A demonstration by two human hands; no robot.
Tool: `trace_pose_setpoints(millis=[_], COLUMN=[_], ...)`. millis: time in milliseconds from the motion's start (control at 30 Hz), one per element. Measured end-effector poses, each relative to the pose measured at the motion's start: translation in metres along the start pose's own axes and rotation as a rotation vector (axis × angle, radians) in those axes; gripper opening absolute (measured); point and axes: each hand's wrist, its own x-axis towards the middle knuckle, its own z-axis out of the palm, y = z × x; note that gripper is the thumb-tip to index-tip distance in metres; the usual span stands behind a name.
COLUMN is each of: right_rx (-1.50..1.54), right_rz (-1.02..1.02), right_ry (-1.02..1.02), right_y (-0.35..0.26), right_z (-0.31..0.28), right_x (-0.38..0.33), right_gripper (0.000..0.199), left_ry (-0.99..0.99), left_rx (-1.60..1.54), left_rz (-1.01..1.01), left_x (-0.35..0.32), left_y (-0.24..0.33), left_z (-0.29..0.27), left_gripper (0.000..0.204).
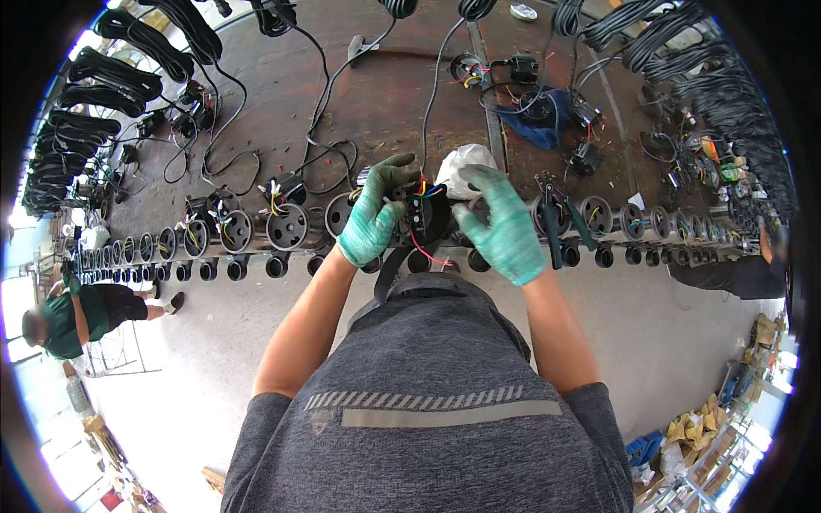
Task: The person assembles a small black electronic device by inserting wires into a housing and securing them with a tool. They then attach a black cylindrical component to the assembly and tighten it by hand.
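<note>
Both my hands wear green knit gloves. My left hand (376,215) grips a black round motor housing (425,224) from its left side. Red, blue and yellow wires (425,192) stick out of the housing's open face. My right hand (505,224) is at the housing's right side, fingers curled, pinching at the wires or a small part there; the exact contact is hidden. A white plastic bag (462,162) lies just behind the housing on the brown workbench (376,94).
A long row of similar black housings (286,227) lines the bench's front edge. Green-handled pliers (556,224) lie to the right. Coiled black cables (128,85) hang along the back. One person (68,316) is at the far left, another person (735,274) at the right.
</note>
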Motion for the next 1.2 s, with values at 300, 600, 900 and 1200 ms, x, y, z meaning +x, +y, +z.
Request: trace_pose_setpoints(millis=[300,600,900,1200], right_rx=[-0.053,-0.317,0.033,0.540], right_rz=[-0.046,-0.195,0.210,0.601], right_ry=[-0.229,-0.271,-0.165,-0.077], right_y=[-0.006,0.017,0.002,0.021], right_z=[0.019,0.024,0.030,0.055], right_x=[0.032,0.041,-0.011,-0.025], right_gripper=[0.063,0.037,0.015,0.016], left_ry=[-0.021,-0.007,-0.014,-0.021], left_rx=[-0.066,0.037,0.344,0.354], left_rz=[-0.021,-0.029,0.140,0.043], left_x=[0.001,0.004,0.005,0.003], left_y=[-0.002,0.005,-0.012,0.005], left_z=[-0.001,0.005,0.010,0.015], left_gripper=[0.076,0.048,0.031,0.036])
